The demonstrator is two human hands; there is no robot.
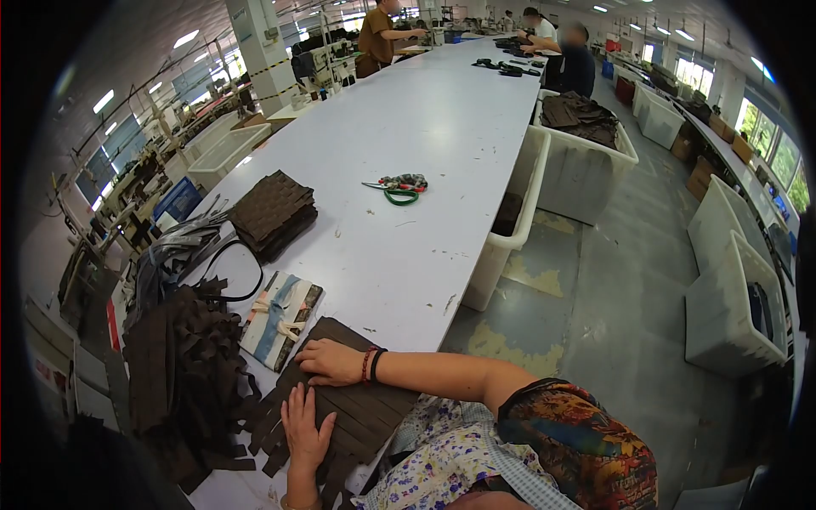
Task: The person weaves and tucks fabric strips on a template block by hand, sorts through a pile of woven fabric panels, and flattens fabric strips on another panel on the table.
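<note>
A panel of dark brown woven strips lies on the near end of the white table, its loose strip ends spread toward the left. My left hand rests flat on these strips with its fingers stretched out. Just beyond it, my right hand, with bands at the wrist, lies palm down on the panel, fingers slightly bent. Close to both hands is a flat block wrapped in pale and blue strips. A heap of loose brown strips is on the left, and a stack of woven brown pieces farther up.
Green-handled scissors lie on the white table beside a wrapped tool. Grey straps hang at the left edge. White bins line the right side, one filled with brown pieces. Several people work at the far end.
</note>
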